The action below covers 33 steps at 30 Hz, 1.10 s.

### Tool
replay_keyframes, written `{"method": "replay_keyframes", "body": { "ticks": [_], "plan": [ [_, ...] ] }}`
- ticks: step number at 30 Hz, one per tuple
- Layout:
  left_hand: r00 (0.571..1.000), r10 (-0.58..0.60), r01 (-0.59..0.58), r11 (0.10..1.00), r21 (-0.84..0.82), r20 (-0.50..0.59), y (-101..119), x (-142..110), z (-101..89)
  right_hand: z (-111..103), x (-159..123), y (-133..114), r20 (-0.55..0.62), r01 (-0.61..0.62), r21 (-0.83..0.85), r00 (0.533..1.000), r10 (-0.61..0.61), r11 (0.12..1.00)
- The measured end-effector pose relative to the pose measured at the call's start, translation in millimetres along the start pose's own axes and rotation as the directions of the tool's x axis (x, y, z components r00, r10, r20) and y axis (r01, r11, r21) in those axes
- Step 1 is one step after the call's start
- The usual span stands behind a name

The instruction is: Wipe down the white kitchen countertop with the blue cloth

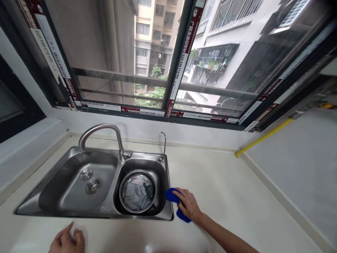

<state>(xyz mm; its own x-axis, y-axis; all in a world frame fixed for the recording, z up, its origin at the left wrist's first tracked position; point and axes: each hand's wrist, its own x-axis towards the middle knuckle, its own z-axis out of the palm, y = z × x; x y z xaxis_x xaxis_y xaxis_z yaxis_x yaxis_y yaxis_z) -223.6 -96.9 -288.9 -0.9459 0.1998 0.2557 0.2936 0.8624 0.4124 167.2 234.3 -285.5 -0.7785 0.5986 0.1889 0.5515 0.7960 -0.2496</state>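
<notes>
My right hand (188, 204) presses on a blue cleaning cloth (171, 195) on the cream countertop (223, 182), right beside the sink's right rim. The cloth bulges out on both sides of my fingers. My left hand (68, 239) sits at the bottom edge of the view, near the sink's front rim, holding nothing. Its fingers are apart and its index finger points up and to the right. The stainless steel double sink (65, 165) lies between my hands.
A steel strainer bowl (137, 191) holding dark material sits in the right basin. An arched faucet (101, 127) and a small tap (163, 144) stand behind the sink. A window (118, 59) runs along the back, and a grey panel (295, 168) with a yellow strip lies right.
</notes>
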Motion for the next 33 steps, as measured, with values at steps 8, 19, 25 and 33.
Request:
{"method": "replay_keyframes", "body": {
  "ticks": [8, 19, 25, 33],
  "plan": [
    [0.999, -0.030, 0.028, 0.997, -0.077, -0.022, 6.2, -1.4, -3.7, -19.3, -63.3, -27.4, 0.108, 0.107, 0.187, 0.986, -0.129, 0.976],
    [1.000, -0.021, 0.021, 1.000, -0.005, -0.012, 7.0, -0.3, -3.5, 1.8, 18.3, 7.9, -0.074, 0.015, 0.105, 0.997, -0.007, 0.994],
    [0.999, -0.046, 0.044, 0.998, 0.052, 0.025, 12.7, 1.6, -8.0, 3.1, 92.6, 33.4, -0.031, -0.127, -0.033, 0.992, 0.126, 0.991],
    [0.989, -0.125, 0.116, 0.988, 0.101, 0.083, 15.3, 3.2, -9.3, 1.9, 181.9, 74.3, -0.048, -0.432, -0.273, 0.898, 0.437, 0.860]
  ]
}}
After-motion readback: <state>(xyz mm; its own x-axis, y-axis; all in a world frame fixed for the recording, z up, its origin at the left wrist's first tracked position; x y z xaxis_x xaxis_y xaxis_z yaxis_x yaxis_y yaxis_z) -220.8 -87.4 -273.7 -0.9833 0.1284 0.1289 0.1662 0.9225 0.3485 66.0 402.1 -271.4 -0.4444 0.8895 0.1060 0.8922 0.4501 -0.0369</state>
